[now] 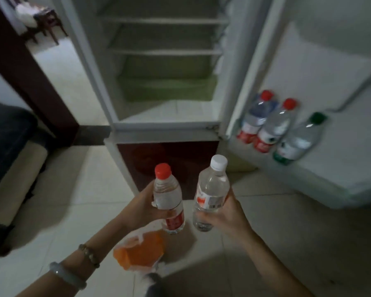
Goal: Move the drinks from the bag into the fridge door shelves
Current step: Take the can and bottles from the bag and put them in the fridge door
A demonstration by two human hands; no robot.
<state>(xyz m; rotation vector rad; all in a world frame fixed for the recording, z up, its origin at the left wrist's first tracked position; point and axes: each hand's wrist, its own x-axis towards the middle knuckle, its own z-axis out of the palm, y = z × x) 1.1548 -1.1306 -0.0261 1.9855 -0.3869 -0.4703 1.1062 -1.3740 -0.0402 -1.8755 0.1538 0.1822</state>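
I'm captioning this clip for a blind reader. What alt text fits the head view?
A person's left hand holds a red-capped water bottle and the right hand a white-capped one, before an open fridge. Three bottles already stand in the door shelf at right; an orange bag lies on the floor below.

Pale tiled floor fills the lower part of the view. At nine o'clock sits a dark sofa with a beige front edge. At eleven o'clock stands a dark wooden door frame, with a blurred wooden chair beyond it.
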